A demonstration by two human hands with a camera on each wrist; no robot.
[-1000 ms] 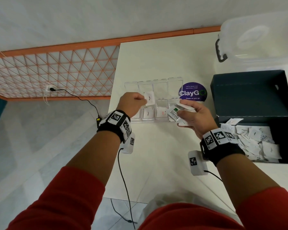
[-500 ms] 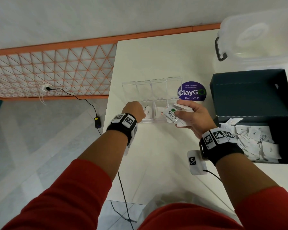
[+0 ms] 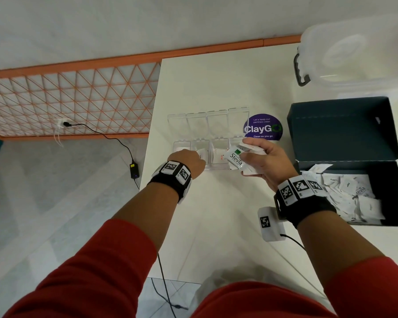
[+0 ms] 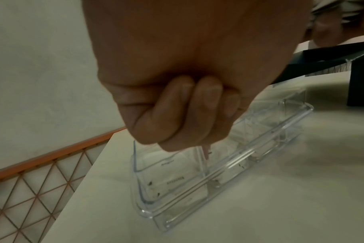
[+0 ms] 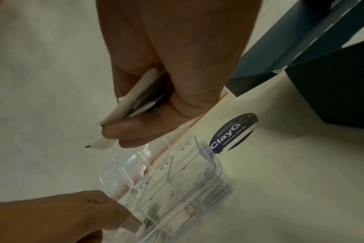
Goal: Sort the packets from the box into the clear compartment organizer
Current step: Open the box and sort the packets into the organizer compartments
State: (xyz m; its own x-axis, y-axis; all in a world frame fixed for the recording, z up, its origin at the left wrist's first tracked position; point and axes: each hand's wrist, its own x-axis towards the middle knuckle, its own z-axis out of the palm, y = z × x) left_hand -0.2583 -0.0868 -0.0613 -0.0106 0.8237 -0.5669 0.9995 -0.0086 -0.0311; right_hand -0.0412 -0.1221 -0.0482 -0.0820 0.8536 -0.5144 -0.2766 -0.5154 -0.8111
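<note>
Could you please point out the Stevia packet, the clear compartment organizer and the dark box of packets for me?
Stevia packet (image 3: 235, 159): head view, on its printed white face.
Clear compartment organizer (image 3: 216, 121): head view, on a raised open lid.
Dark box (image 3: 340, 131): head view, on the inside of its open flap.

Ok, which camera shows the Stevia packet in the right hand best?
The head view: the Stevia packet faces the camera, label readable, held in the right hand. The right wrist view shows packets edge-on only; the left wrist view doesn't show it.
</note>
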